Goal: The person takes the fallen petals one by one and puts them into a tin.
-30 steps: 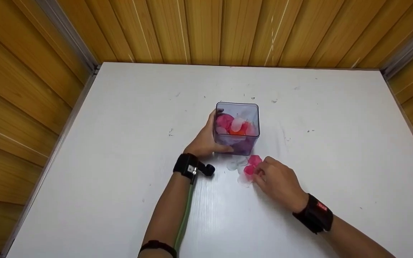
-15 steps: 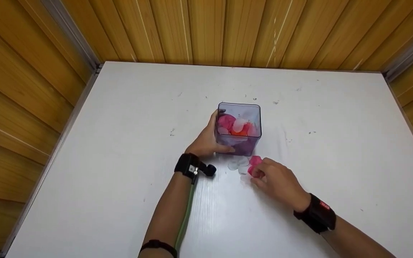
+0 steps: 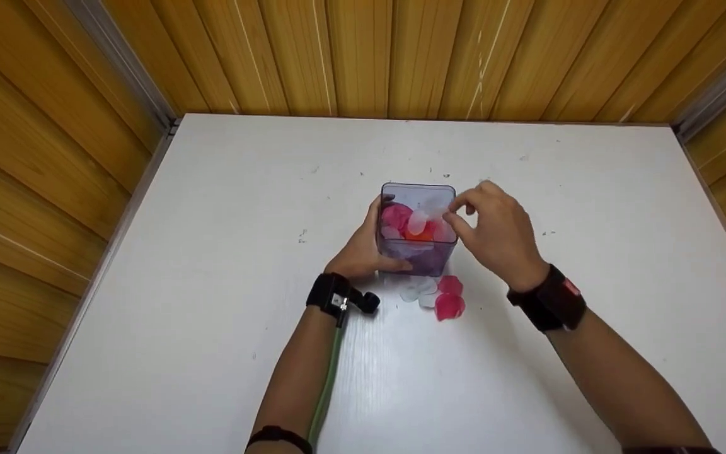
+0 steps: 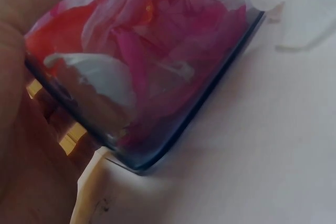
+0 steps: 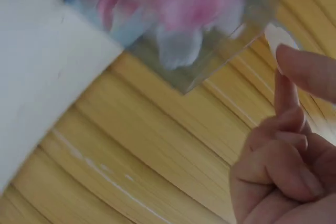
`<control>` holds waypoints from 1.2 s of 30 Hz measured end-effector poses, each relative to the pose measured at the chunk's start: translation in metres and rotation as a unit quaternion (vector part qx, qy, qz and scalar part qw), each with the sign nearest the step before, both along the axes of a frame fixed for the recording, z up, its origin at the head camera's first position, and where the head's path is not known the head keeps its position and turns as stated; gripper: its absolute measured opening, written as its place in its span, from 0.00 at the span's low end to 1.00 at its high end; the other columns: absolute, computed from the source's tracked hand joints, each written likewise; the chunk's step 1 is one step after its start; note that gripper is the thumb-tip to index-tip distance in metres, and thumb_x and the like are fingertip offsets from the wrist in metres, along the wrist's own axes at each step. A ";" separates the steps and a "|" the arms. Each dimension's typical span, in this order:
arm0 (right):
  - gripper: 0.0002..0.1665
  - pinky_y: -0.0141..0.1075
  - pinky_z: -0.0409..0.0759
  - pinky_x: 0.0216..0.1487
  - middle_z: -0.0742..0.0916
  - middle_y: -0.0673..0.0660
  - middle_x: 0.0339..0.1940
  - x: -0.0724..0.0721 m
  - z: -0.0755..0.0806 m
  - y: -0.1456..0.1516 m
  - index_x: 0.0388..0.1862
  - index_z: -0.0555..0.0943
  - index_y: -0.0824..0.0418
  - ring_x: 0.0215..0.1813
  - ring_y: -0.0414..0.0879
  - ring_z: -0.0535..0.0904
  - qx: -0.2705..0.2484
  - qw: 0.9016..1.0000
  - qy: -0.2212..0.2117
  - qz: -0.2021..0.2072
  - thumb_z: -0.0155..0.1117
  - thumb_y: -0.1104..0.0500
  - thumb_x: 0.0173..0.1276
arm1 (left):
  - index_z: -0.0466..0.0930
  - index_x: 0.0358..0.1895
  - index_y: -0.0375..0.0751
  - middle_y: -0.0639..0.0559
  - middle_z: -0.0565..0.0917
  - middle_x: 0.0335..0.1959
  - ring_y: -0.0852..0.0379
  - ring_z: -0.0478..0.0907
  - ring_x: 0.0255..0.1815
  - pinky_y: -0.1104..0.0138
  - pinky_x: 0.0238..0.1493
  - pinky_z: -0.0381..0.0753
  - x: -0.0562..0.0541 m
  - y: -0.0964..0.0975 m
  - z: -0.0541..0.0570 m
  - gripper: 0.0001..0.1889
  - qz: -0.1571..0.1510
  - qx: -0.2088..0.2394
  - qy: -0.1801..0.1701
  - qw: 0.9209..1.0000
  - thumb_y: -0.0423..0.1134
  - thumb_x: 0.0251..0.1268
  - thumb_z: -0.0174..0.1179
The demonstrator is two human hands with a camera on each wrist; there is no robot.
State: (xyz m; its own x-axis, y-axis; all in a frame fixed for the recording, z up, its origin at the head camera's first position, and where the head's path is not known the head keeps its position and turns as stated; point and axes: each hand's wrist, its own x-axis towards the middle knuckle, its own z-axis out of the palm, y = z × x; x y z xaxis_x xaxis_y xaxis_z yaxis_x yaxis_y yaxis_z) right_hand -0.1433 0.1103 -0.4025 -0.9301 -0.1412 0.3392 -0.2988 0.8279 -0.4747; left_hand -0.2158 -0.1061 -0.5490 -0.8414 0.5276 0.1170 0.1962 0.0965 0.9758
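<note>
A clear, purple-tinted square box stands on the white table, holding pink, red and pale petals. My left hand grips it round the left side, thumb across the front. In the left wrist view, petals press against the box's transparent wall. My right hand is at the box's right rim, thumb and forefinger pinching a pale petal, clearest in the right wrist view. Two pink petals lie on the table before the box, beside several whitish petals.
The white tabletop carries small dark marks. Wood-look panels rise behind it and at both sides. Black straps are on both wrists, and a green cable runs along the left forearm.
My right hand has picked a pale petal off the table and moved up and away to the box's right rim. The pink petals stay on the table; my left hand keeps its hold.
</note>
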 end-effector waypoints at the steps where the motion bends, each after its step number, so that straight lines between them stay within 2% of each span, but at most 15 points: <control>1: 0.08 0.44 0.79 0.33 0.80 0.62 0.32 -0.007 -0.002 -0.005 0.39 0.88 0.68 0.35 0.55 0.77 0.013 1.000 0.022 -0.005 0.76 0.64 0.64 | 0.42 0.83 0.58 0.56 0.72 0.69 0.61 0.69 0.70 0.59 0.75 0.63 0.000 0.000 0.000 0.68 -0.001 0.003 -0.001 1.000 0.44 0.39 0.84; 3: 0.09 0.46 0.81 0.30 0.80 0.63 0.32 -0.020 -0.005 -0.013 0.39 0.88 0.68 0.34 0.55 0.78 0.039 0.998 0.056 -0.013 0.77 0.63 0.64 | 0.42 0.82 0.58 0.55 0.73 0.69 0.60 0.70 0.70 0.59 0.75 0.64 0.000 0.000 0.000 0.68 -0.003 0.006 0.001 1.000 0.43 0.39 0.84; 6: 0.09 0.47 0.83 0.29 0.79 0.63 0.32 -0.033 -0.009 -0.022 0.39 0.88 0.68 0.33 0.56 0.78 0.065 0.995 0.075 -0.010 0.77 0.62 0.64 | 0.42 0.83 0.57 0.54 0.74 0.68 0.58 0.71 0.68 0.59 0.74 0.66 -0.001 -0.001 0.001 0.68 -0.008 0.016 -0.001 1.000 0.42 0.40 0.84; 9: 0.11 0.48 0.84 0.31 0.80 0.63 0.33 -0.039 -0.013 -0.026 0.42 0.88 0.68 0.35 0.56 0.80 0.062 0.997 0.051 -0.004 0.76 0.62 0.65 | 0.41 0.83 0.58 0.56 0.75 0.67 0.59 0.72 0.67 0.60 0.73 0.67 0.001 0.000 0.000 0.69 -0.010 0.022 -0.007 1.000 0.42 0.40 0.84; 12: 0.12 0.48 0.84 0.34 0.80 0.63 0.34 -0.037 -0.013 -0.026 0.44 0.88 0.67 0.38 0.56 0.82 0.043 0.999 0.020 -0.001 0.76 0.62 0.65 | 0.40 0.83 0.58 0.56 0.74 0.67 0.59 0.72 0.67 0.60 0.73 0.67 0.001 0.000 0.000 0.69 -0.011 0.026 -0.008 1.000 0.41 0.40 0.84; 16: 0.11 0.46 0.82 0.35 0.81 0.62 0.34 -0.024 -0.007 -0.020 0.43 0.89 0.67 0.38 0.56 0.81 0.014 1.000 0.017 0.011 0.77 0.62 0.65 | 0.40 0.83 0.57 0.55 0.73 0.68 0.59 0.70 0.68 0.59 0.75 0.65 0.000 0.000 -0.001 0.69 -0.006 0.012 -0.007 1.000 0.42 0.40 0.83; 20: 0.10 0.42 0.78 0.32 0.80 0.61 0.32 0.001 -0.006 -0.006 0.40 0.89 0.67 0.35 0.52 0.78 0.003 0.998 0.059 0.032 0.79 0.65 0.61 | 0.39 0.84 0.58 0.55 0.71 0.71 0.60 0.68 0.71 0.58 0.76 0.62 -0.001 -0.001 -0.001 0.69 -0.002 -0.009 -0.012 1.000 0.44 0.41 0.83; 23: 0.10 0.39 0.77 0.29 0.79 0.59 0.30 0.023 -0.015 0.008 0.38 0.89 0.66 0.33 0.50 0.77 0.013 0.995 0.095 0.033 0.80 0.67 0.59 | 0.38 0.84 0.58 0.55 0.70 0.72 0.60 0.67 0.72 0.56 0.77 0.61 -0.001 0.000 0.001 0.70 -0.001 -0.015 -0.016 1.000 0.45 0.41 0.83; 26: 0.11 0.37 0.78 0.27 0.79 0.57 0.29 0.040 -0.031 0.021 0.36 0.88 0.65 0.32 0.49 0.78 0.029 0.994 0.103 0.033 0.82 0.69 0.56 | 0.39 0.84 0.58 0.54 0.70 0.72 0.59 0.67 0.73 0.55 0.78 0.60 0.000 -0.001 0.003 0.70 0.004 -0.019 -0.019 1.000 0.45 0.40 0.84; 28: 0.11 0.37 0.78 0.26 0.79 0.56 0.29 0.048 -0.045 0.026 0.36 0.88 0.64 0.32 0.49 0.79 0.041 0.995 0.082 0.040 0.82 0.69 0.54 | 0.39 0.84 0.58 0.54 0.70 0.72 0.59 0.67 0.73 0.54 0.78 0.60 0.000 -0.002 0.003 0.70 0.009 -0.023 -0.022 0.999 0.45 0.40 0.83; 31: 0.12 0.36 0.80 0.28 0.79 0.55 0.30 0.055 -0.066 0.031 0.37 0.89 0.63 0.33 0.49 0.81 0.058 0.996 0.023 0.059 0.82 0.68 0.55 | 0.39 0.84 0.58 0.54 0.70 0.72 0.59 0.67 0.73 0.53 0.78 0.60 0.001 -0.003 0.004 0.70 0.013 -0.025 -0.022 0.999 0.44 0.40 0.83; 36: 0.15 0.34 0.79 0.29 0.78 0.51 0.31 0.060 -0.091 0.034 0.42 0.90 0.63 0.33 0.44 0.78 0.075 0.992 -0.060 0.087 0.83 0.60 0.57 | 0.39 0.84 0.59 0.54 0.71 0.72 0.59 0.67 0.73 0.55 0.77 0.60 0.001 -0.001 0.002 0.70 0.004 -0.017 -0.022 1.000 0.45 0.40 0.84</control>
State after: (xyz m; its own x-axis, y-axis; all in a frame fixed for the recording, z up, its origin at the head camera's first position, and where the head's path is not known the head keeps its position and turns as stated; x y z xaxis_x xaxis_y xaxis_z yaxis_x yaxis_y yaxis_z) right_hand -0.0831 0.1444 -0.4938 -0.9194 -0.3438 0.1909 -0.3925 0.8322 -0.3916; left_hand -0.2144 -0.1075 -0.5472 -0.8495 0.5238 0.0628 0.1527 0.1302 0.9797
